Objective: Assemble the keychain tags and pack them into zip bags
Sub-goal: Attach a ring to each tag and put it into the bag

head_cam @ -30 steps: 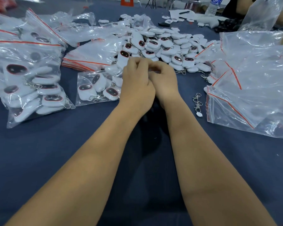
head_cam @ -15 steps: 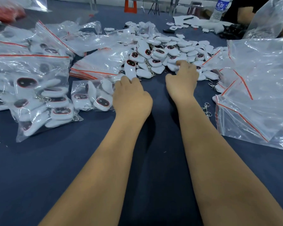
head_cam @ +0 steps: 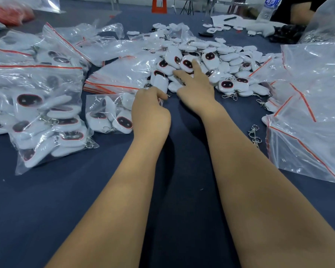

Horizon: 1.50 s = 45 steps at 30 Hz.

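Dark blue table (head_cam: 46, 209) with both forearms extended. Left hand (head_cam: 150, 113), fingers curled, pinching the edge of a small zip bag (head_cam: 108, 115) holding several tags. Right hand (head_cam: 194, 89), fingers straight and spread, fingertips resting on the loose pile of white keychain tags (head_cam: 217, 62). Filled bags (head_cam: 37, 105) left; empty zip bags (head_cam: 307, 105) right; loose metal clasp (head_cam: 254, 135) beside them

The hands, joined a second ago, are now apart: the right hand (head_cam: 196, 89) spreads its fingers onto the tag pile (head_cam: 211, 62), while the left hand (head_cam: 150, 111) curls beside a white tag (head_cam: 160, 83).
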Tool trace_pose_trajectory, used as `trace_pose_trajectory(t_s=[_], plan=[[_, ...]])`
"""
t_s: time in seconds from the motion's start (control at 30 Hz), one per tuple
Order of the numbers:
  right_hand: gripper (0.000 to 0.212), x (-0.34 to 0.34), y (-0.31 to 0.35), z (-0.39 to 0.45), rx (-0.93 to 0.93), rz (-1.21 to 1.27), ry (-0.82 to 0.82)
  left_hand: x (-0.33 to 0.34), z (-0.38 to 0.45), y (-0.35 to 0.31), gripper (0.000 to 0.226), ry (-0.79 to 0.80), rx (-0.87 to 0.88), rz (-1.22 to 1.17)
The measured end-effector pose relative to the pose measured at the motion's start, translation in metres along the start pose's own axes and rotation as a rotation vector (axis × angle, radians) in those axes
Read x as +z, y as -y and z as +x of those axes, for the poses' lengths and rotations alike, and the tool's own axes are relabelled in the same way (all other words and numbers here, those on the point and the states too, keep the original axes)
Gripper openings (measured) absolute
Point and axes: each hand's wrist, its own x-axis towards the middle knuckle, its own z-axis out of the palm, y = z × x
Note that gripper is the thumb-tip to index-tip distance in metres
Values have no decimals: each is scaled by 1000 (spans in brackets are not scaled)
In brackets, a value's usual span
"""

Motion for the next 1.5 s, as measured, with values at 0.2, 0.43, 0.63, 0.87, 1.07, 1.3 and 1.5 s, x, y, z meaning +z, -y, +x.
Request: trace_pose_trajectory(t_s=[0.2,0.43,0.63,0.87,1.07,1.3,1.5], plan=[[44,1,-8,-29,-18,65,-75,3,2,0,44,38,20,47],[10,-1,-9,-61,17,98,-162,0,-2,-1,41,29,51,-17],[22,-9,-2,-77,54,374,-249,-1,-4,1,40,62,84,-89],[39,-18,7,-82,183,974,-370,-4,-6,-4,30,59,118,-306],[27,-13,12,-80,156,1006,-227,1,-4,-3,33,155,187,-266],[28,-14,9,-74,127,1056,-171,3,-1,-5,33,189,90,-356],[24,-14,11,-76,94,1039,-161,2,-1,-5,33,236,22,-363]])
